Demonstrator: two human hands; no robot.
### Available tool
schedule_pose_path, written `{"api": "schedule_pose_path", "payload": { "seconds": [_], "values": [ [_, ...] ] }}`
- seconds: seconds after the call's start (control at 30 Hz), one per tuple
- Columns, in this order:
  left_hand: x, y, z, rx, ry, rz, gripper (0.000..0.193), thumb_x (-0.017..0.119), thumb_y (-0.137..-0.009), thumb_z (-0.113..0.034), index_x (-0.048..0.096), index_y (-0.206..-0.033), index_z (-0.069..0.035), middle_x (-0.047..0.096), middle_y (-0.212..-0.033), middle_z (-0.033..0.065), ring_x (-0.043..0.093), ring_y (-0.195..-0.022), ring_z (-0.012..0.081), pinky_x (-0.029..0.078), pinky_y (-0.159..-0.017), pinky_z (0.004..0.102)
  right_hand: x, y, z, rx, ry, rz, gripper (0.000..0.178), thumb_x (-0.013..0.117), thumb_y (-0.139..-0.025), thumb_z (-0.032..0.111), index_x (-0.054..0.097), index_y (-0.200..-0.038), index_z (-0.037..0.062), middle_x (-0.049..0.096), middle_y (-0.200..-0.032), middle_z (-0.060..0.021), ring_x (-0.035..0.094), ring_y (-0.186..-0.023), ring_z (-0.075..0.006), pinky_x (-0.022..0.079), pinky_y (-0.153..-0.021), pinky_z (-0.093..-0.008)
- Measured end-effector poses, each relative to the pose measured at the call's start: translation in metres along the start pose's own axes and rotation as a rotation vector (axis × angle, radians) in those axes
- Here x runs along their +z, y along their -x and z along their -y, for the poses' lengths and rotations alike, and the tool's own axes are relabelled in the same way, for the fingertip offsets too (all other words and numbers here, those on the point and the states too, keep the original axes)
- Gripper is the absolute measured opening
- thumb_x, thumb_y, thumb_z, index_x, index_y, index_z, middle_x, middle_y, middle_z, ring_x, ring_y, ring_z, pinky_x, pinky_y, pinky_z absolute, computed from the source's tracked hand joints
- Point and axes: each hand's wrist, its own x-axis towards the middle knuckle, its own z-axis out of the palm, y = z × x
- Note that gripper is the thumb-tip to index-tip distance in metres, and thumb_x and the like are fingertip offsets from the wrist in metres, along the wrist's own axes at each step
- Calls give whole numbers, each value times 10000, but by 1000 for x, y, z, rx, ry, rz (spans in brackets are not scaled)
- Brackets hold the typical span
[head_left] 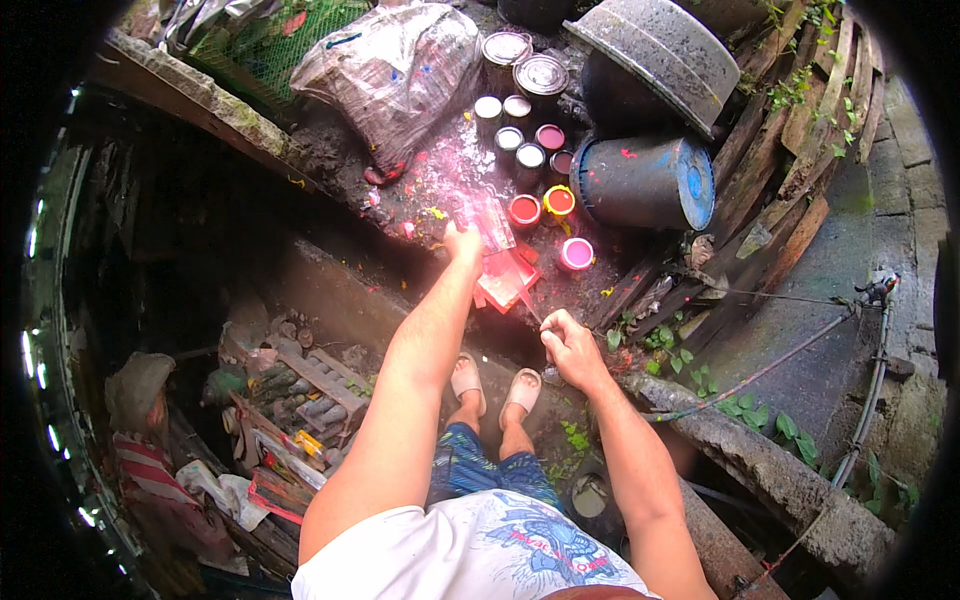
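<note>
My left hand reaches forward, its fingers closed on the near-left edge of a pale pink, flat piece smeared with paint. Just nearer to me lies a bright red, shallow, tray-like thing; glare blurs its shape. My right hand is closed round the near end of a thin reddish stick, whose far end meets the red thing. Whether it is a brush cannot be made out. Open paint cans stand close by: a red one, an orange one with yellow drips and a pink one.
Several lidded or white-topped cans stand farther back. A dirty white sack lies at far left, a dark bucket on its side at right, below a grey basin. Planks and a concrete ledge run along the right.
</note>
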Motion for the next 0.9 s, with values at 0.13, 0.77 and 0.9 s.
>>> {"api": "schedule_pose_path", "payload": {
  "seconds": [0.13, 0.77, 0.9],
  "values": [
    [-1, 7, -3, 40, -27, 34, 352, 711, -933, -25, 754, -1279, -67, 791, -1122, 48, 723, -1006, 189, 580, -894, 391, -2, 9, 10, 1, 10, -7, 127, 658, -1027, 110, 659, -1139, 51, 676, -777, -47, 673, -688, -153, 546, -665, -364],
    [-25, -21, 20, 113, -68, -53, 283, 729, -1090, -207, 745, -1316, -38, 792, -1172, 77, 726, -1031, 199, 583, -926, 407, 17, 16, 42, -42, 92, 57, 136, 657, -1036, 134, 646, -1151, 62, 691, -754, -75, 704, -699, -196, 561, -686, -394],
    [-26, -25, 20, 28, 8, 60, 513, 767, -1067, -214, 636, -1514, 2, 752, -1404, 187, 716, -1284, 308, 534, -1113, 448, 17, 15, 43, -26, 92, 63, 142, 659, -1035, 137, 645, -1154, 60, 696, -766, -80, 710, -715, -200, 565, -696, -395]
  ]
}}
